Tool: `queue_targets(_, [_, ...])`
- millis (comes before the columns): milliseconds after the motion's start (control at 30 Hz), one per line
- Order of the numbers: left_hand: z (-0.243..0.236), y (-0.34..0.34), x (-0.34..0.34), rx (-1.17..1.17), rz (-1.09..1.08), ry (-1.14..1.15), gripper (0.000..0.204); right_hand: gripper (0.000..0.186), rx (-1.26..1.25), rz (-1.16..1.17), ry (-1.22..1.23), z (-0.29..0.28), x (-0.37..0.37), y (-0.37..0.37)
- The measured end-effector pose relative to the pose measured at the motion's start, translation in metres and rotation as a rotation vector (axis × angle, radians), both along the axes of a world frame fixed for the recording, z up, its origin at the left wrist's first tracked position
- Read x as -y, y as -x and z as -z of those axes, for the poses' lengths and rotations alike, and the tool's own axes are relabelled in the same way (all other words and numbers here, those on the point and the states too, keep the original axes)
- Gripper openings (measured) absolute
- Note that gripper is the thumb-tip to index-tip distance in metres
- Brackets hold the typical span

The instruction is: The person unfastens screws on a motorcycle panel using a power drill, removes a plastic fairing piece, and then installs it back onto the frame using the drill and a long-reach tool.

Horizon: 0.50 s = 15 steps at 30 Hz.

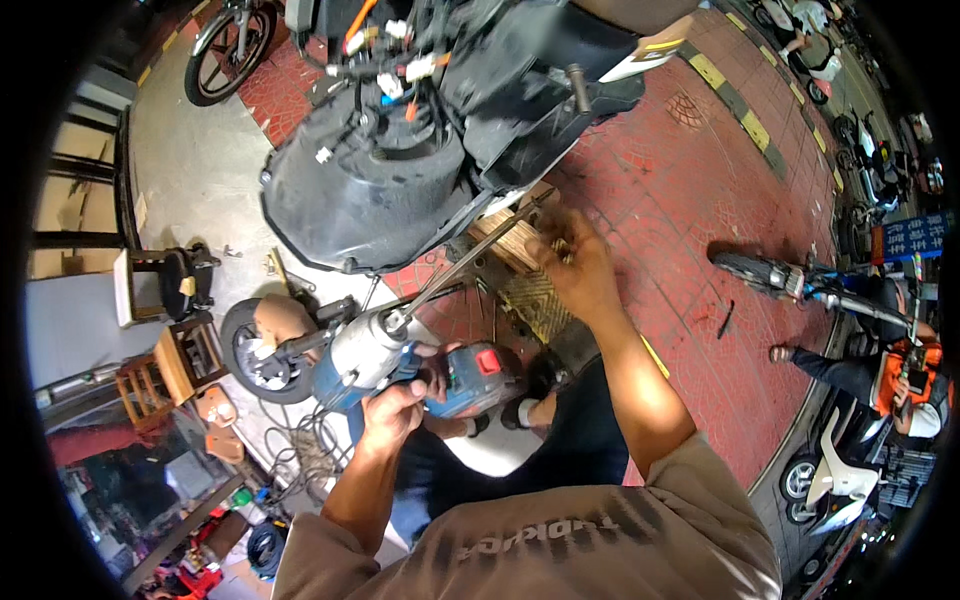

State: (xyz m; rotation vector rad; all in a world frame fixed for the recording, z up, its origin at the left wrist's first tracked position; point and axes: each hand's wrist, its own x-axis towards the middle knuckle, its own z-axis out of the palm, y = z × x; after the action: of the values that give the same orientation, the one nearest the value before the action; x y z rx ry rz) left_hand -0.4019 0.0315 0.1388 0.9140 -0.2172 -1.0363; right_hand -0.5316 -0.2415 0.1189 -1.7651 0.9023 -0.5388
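My left hand (395,408) is wrapped round the grip of a blue and grey cordless impact wrench (365,350) with a red-marked battery. A long metal extension bar (460,268) runs from its nose up and to the right. Close to the bar's far end is my right hand (578,262), its fingers curled together; whatever they pinch is too small to make out. Just beyond both hands stands a partly stripped scooter, its black plastic body panel (365,185) above the bar. Loose wires and white connectors (420,68) show on top of it.
A wooden block (515,240) and a worn yellow textured piece (540,305) lie under the scooter. To the left are a detached wheel (265,350), cables (310,445) and a wooden stool (180,365). A person in an orange vest (915,375) is at the right, near parked motorbikes.
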Motion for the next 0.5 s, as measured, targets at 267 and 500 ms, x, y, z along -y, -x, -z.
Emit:
queue_targets(267, [0.166,-0.027,-0.017,0.194,-0.004,0.107,0.049,0.075,0.479,0.012,0.345,0.146,0.024,-0.091])
queue_targets(500, [0.183,-0.021,-0.014,0.207,-0.135,0.076,0.049,0.067,0.543,0.121,0.343,0.165,0.018,-0.099])
